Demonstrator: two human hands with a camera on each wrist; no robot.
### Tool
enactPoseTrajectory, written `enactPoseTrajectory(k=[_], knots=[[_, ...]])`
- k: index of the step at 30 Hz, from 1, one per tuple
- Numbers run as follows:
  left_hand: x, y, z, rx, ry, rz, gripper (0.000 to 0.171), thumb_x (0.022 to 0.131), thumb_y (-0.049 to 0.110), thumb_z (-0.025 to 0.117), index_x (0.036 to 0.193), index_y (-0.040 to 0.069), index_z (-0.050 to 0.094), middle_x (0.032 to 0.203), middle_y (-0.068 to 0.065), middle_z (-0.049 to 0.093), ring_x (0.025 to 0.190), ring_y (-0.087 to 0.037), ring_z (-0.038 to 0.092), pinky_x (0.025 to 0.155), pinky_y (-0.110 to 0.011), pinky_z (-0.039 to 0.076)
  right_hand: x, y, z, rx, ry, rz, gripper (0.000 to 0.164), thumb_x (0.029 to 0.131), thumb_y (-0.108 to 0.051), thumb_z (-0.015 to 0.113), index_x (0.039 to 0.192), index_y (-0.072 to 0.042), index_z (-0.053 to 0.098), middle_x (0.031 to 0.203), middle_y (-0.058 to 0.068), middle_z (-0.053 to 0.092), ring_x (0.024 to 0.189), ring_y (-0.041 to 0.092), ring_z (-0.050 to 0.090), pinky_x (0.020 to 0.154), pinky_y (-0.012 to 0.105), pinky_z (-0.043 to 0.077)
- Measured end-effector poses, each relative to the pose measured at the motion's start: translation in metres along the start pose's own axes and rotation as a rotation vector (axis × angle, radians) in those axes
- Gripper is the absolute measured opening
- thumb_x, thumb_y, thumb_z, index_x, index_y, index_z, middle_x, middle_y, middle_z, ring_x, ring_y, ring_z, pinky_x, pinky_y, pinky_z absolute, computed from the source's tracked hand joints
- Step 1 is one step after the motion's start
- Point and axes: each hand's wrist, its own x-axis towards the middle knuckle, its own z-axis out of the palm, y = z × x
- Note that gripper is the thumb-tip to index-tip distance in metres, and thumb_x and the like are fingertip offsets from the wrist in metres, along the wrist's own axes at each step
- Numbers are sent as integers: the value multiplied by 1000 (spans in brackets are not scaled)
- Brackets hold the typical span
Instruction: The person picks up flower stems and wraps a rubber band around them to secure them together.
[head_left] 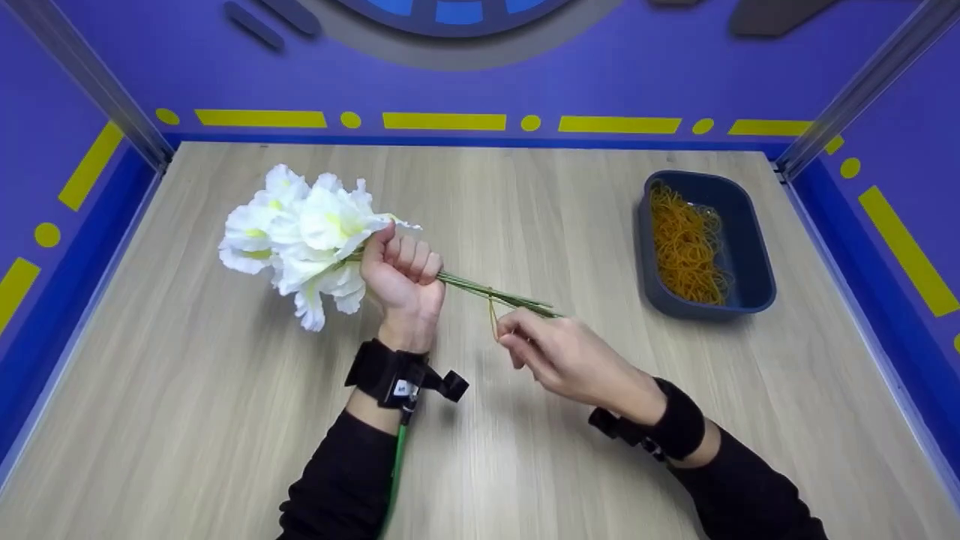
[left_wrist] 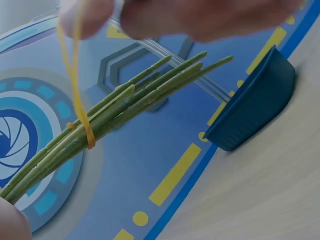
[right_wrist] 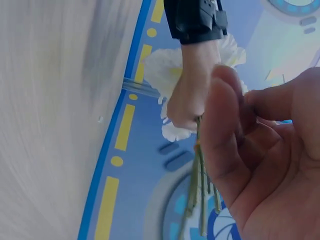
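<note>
My left hand [head_left: 405, 281] grips a bunch of white artificial flowers [head_left: 307, 225] by the green stems [head_left: 465, 283], just below the blossoms. Around the stems, partway toward their cut ends, runs a yellow rubber band [left_wrist: 80, 110]. Its free loop is stretched away from the stems and pinched between the thumb and fingers of my right hand [head_left: 562, 352]. In the right wrist view the curled right fingers [right_wrist: 225, 115] hide most of the band. Several stem ends [left_wrist: 200, 65] stick out past it in the left wrist view.
A dark blue-grey bin [head_left: 750, 232] at the right holds a heap of yellow rubber bands [head_left: 686, 247]. The wooden table [head_left: 510, 465] is bordered by blue printed walls [head_left: 480, 90]. A green cable [head_left: 396, 472] runs along the left forearm.
</note>
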Motion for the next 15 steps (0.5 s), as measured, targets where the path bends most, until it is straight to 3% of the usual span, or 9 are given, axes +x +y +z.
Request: enactPoseTrajectory(k=[8,15], knots=[[-9,-9,-3,138,-97,-4,40,100,12,28,61,17,19,53,8,16,46,-5,9,42,-18,7,0,10,-21,-29,179,-20,9,98,4,60,104,-3,60,81,1,63,56,3,54,48,12,44],[-26,-18,10,182,-143,-139,39,98,15,35,61,18,22,52,9,19,45,-4,13,42,-18,9,1,42,-34,-45,289,74,5,99,3,60,102,-1,61,86,7,66,52,7,55,45,15,43]])
